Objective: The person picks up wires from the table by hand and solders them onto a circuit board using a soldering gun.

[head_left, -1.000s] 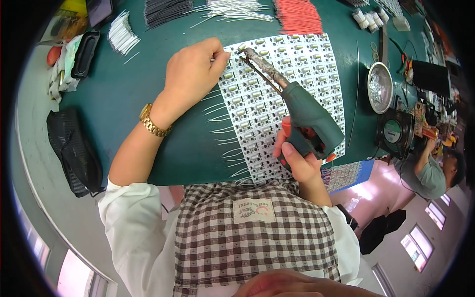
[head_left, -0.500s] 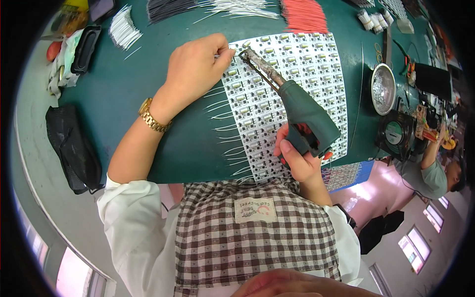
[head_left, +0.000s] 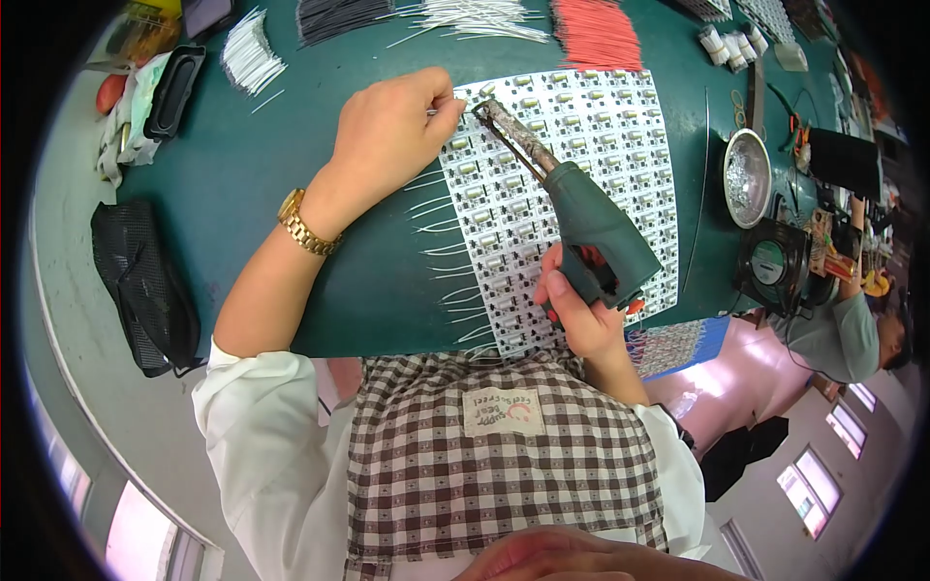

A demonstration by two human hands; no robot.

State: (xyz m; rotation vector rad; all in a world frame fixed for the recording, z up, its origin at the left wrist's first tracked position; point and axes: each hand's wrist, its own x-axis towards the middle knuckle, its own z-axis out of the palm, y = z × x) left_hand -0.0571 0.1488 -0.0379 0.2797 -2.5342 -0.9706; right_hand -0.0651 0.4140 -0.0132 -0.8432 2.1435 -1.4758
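Observation:
A white panel of small circuit boards [head_left: 635, 194] lies on the green table, with white wires [head_left: 441, 229] sticking out along its left edge. My right hand [head_left: 588, 320] is wrapped round the handle of a dark green soldering gun [head_left: 603, 228]. Its worn metal barrel slants up and left, and the tip is over the panel's upper left corner. Close by that tip, my left hand [head_left: 392, 126] is closed in a pinch at the panel's edge. A short pale bit of white wire shows between its thumb and finger; the rest is hidden.
Bundles of white [head_left: 250, 56], black [head_left: 339, 17] and red wires [head_left: 596, 34] lie along the far side. At right are a metal bowl [head_left: 747, 179], a black fan [head_left: 772, 263] and another person [head_left: 843, 334]. A black mesh pouch [head_left: 145, 286] sits at left.
The whole view has shifted slightly. Both hands keep their grips, and the soldering gun's tip stays near the panel's upper left corner. The other person's arm at right has moved.

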